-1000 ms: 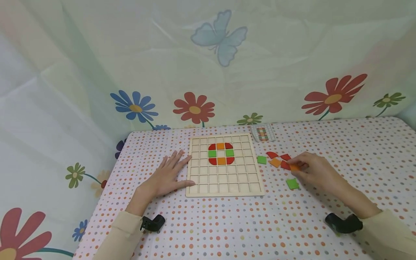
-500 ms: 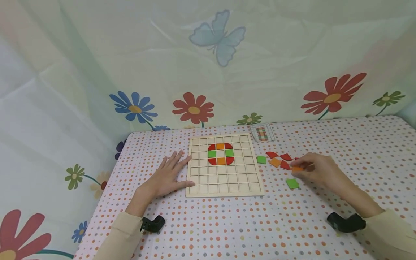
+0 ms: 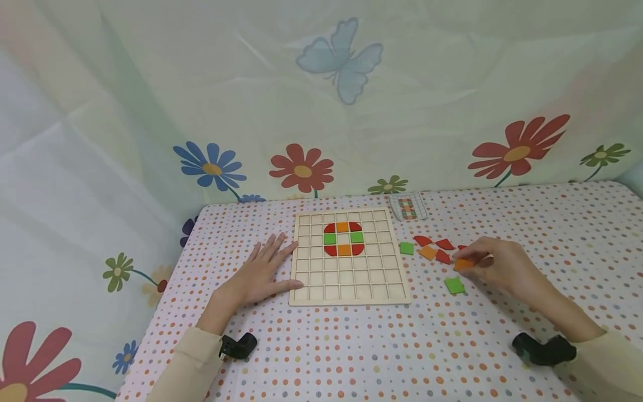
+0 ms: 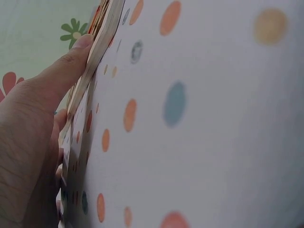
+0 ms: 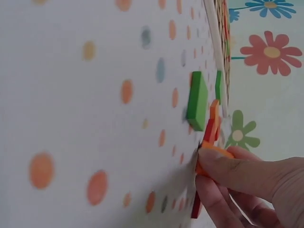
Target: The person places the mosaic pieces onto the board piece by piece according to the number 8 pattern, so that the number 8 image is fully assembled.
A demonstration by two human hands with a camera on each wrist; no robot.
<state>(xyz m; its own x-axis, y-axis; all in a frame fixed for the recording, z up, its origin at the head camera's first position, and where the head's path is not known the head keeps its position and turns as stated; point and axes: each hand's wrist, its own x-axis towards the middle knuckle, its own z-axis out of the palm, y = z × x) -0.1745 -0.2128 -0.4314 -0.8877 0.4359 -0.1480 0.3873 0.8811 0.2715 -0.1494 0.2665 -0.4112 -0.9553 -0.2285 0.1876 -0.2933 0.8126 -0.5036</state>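
My left hand lies with spread, straight fingers at the left edge of a wooden grid board, its thumb resting over the rim. Set in the board is a ring of red, orange and green tiles around one bare square. To the right of the board, my right hand pinches an orange tile between thumb and fingers, low over the cloth; the right wrist view shows this orange tile partly covered by the thumb. Close to those fingers lie red quarter-round tiles and a green tile.
Another orange tile and a green tile lie between the board and my right hand. Behind them is a paper card with a printed pattern. A dotted cloth covers the table, and a flowered curtain hangs behind it.
My right hand has shifted slightly right with the orange tile, drawing it away from the red tiles. Part of another red tile now shows by its fingers. My left hand has stayed put.
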